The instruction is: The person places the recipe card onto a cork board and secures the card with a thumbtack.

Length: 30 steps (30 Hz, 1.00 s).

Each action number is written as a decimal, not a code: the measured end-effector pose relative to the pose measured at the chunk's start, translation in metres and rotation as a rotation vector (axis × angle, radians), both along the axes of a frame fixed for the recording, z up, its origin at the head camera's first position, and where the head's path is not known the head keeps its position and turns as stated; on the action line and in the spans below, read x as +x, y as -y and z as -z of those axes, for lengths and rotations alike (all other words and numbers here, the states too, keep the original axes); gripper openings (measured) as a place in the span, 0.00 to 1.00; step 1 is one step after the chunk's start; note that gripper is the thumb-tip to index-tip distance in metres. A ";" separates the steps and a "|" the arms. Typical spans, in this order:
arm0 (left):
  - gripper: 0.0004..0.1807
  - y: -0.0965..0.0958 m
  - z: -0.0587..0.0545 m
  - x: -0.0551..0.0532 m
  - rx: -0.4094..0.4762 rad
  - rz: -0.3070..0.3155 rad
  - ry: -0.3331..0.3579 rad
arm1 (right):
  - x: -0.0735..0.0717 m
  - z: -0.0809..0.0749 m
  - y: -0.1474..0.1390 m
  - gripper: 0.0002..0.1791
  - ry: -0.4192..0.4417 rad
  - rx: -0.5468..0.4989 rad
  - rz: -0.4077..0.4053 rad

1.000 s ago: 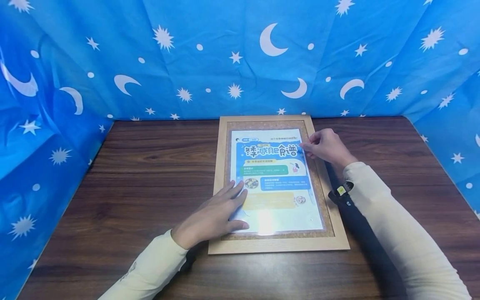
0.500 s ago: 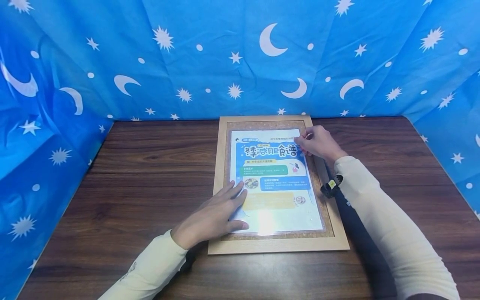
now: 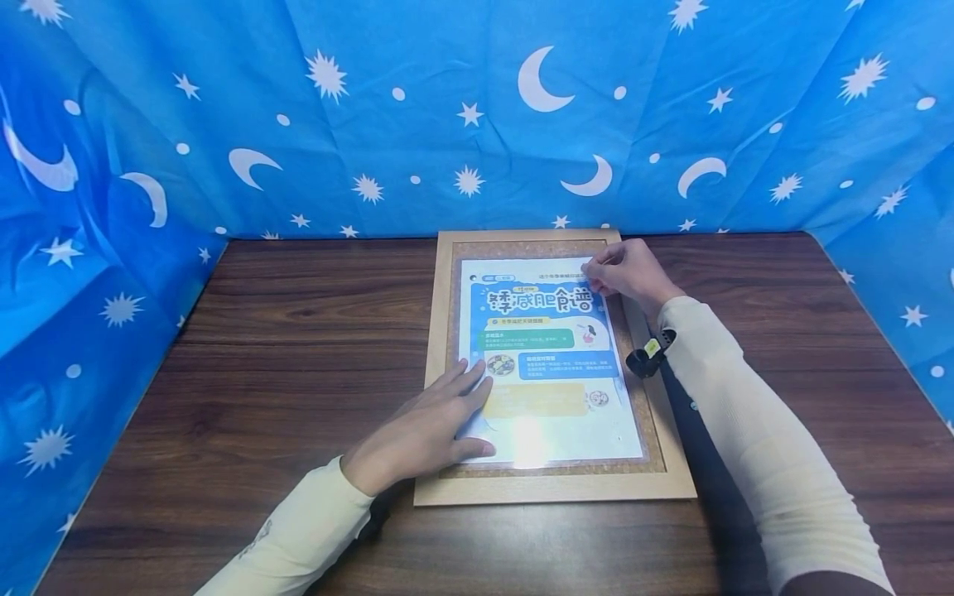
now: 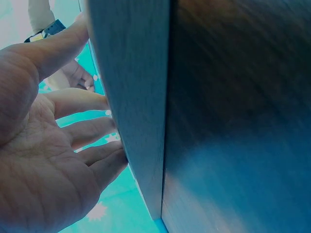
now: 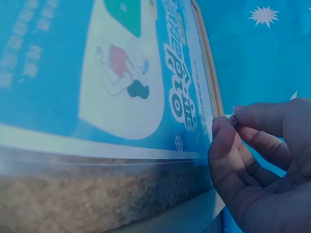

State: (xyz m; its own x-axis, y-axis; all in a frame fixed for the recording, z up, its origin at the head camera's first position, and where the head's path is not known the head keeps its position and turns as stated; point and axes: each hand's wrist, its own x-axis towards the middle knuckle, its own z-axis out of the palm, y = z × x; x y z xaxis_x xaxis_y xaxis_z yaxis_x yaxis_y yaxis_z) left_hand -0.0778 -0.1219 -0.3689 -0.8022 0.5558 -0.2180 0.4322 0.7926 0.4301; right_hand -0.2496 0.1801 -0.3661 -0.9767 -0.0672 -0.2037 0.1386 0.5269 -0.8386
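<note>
A laminated poster (image 3: 551, 339) printed in blue, green and yellow lies on a cork board (image 3: 656, 451) with a pale wooden frame (image 3: 551, 488). My left hand (image 3: 428, 426) rests on the poster's lower left edge, its fingers spread. In the left wrist view its straight fingertips touch along the board's side. At the poster's upper right corner, my right hand (image 3: 629, 269) pinches a tiny dark pin (image 5: 234, 120) between thumb and fingertips. Most of the pin is hidden by the fingers, which also cover the corner.
The board lies on a dark wood-grain table (image 3: 298, 331), its far edge close to a blue curtain (image 3: 417, 124) with white moons and stars. The curtain also hangs at both sides. A black wrist camera (image 3: 650, 354) is strapped to the right wrist, above the frame's right side.
My right hand has moved left and slightly away from me, from the poster's right edge to its upper right corner. The left hand and the poster have stayed in place.
</note>
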 end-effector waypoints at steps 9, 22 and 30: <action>0.45 0.001 0.000 0.001 0.006 -0.001 0.003 | -0.010 -0.001 0.000 0.14 0.032 -0.072 0.059; 0.45 0.001 0.001 0.000 -0.001 0.008 -0.001 | -0.019 -0.002 0.003 0.13 0.105 -0.058 0.095; 0.45 0.001 0.000 0.000 -0.001 0.003 0.002 | -0.021 0.002 0.005 0.11 0.096 -0.049 0.099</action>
